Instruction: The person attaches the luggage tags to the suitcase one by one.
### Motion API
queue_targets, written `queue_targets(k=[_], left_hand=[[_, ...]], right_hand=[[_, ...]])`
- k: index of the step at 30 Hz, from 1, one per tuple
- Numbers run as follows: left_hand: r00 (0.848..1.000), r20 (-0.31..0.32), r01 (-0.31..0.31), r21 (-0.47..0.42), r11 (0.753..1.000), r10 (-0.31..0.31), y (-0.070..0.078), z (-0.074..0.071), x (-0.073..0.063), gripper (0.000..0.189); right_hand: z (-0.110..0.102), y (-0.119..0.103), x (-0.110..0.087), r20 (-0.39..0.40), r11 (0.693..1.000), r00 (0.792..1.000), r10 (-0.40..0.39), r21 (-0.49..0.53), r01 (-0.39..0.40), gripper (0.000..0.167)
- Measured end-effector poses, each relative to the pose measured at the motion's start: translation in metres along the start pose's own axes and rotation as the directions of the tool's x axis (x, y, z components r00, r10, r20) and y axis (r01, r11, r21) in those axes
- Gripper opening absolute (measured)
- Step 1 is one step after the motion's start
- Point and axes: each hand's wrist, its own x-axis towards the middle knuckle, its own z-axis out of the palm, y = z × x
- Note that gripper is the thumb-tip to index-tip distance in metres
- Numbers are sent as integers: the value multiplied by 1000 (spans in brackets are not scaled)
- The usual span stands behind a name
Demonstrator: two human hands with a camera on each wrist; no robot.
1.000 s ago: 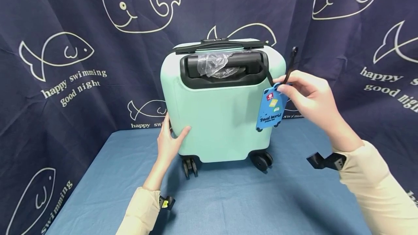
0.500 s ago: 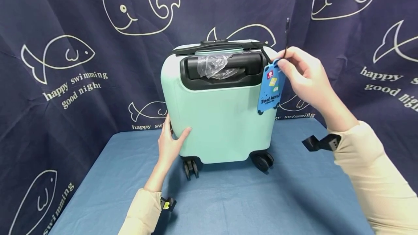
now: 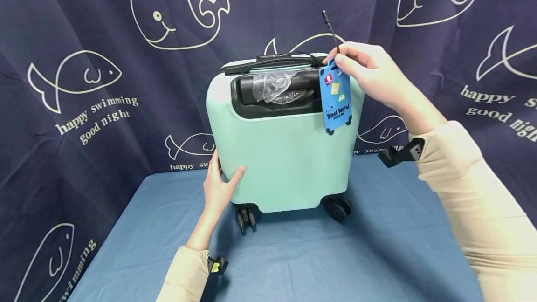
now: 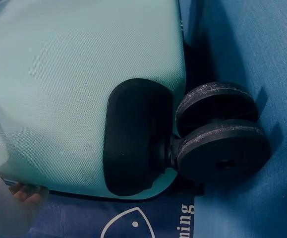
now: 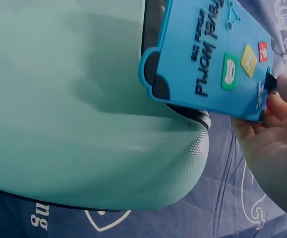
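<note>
A mint green suitcase (image 3: 285, 162) stands upright on its black wheels (image 3: 337, 208), its recessed black handle (image 3: 302, 86) partly wrapped in clear plastic. My left hand (image 3: 216, 188) holds the suitcase's lower left side, thumb on the front face and fingers round the edge. At the top right corner my right hand (image 3: 373, 69) pinches a blue luggage tag (image 3: 335, 101) by its upper end, along with its black strap (image 3: 330, 29), whose loose end points up. The tag, printed "Travel World", hangs in front of the handle recess. In the right wrist view the tag (image 5: 212, 59) covers part of that recess.
A blue cloth (image 3: 289, 264) covers the table under the suitcase. Behind it hangs a dark blue curtain (image 3: 100, 13) with white whales and fish. A black carry strap (image 3: 277, 62) runs across the suitcase's top. Dark cameras (image 3: 400, 153) sit on both wrists.
My right hand has moved up and to the left, carrying the luggage tag from beside the suitcase to over its top right corner. The left hand keeps its hold in place.
</note>
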Motion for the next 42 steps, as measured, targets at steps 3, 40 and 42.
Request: queue_targets(k=[3, 40, 42], left_hand=[[1000, -4, -1, 5, 1000, 1, -1, 0, -1, 83], [999, -13, -31, 17, 999, 31, -1, -1, -2, 82], [999, -14, -33, 19, 999, 34, -1, 0, -2, 82]], right_hand=[[1, 0, 7, 23, 1000, 1000, 3, 13, -3, 23], [6, -2, 60, 310, 932, 917, 251, -333, -143, 33], [8, -1, 61, 298, 926, 928, 224, -361, -108, 32]])
